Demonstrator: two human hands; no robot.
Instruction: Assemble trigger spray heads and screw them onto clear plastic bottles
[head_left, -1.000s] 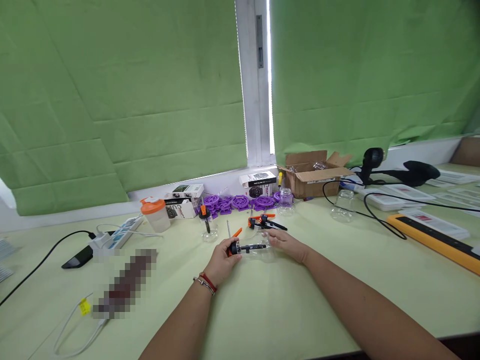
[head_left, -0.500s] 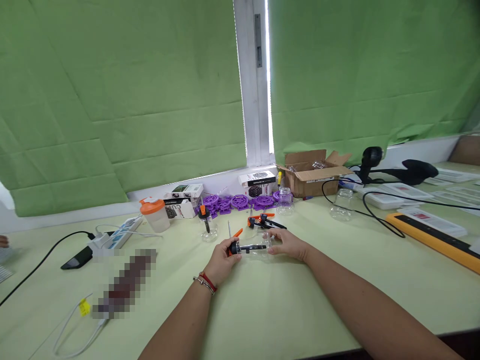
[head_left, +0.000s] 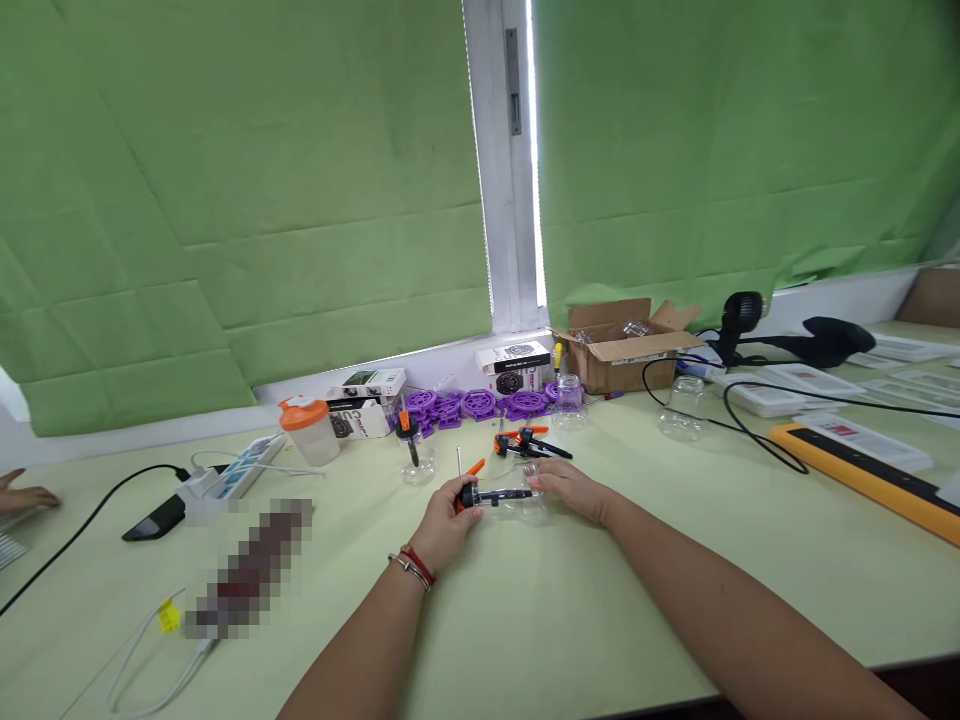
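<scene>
Left hand [head_left: 442,525], closed round the black-and-orange head [head_left: 468,496], and right hand [head_left: 574,487], part-curled on the other end, hold the clear bottle [head_left: 531,511] between them, its long axis running left to right.

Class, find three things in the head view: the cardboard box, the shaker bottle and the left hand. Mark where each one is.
Cardboard box [head_left: 634,376]: head view, on its front side.
Shaker bottle [head_left: 318,443]: head view, on its clear body.
Left hand [head_left: 441,527]: head view, on its back.
</scene>
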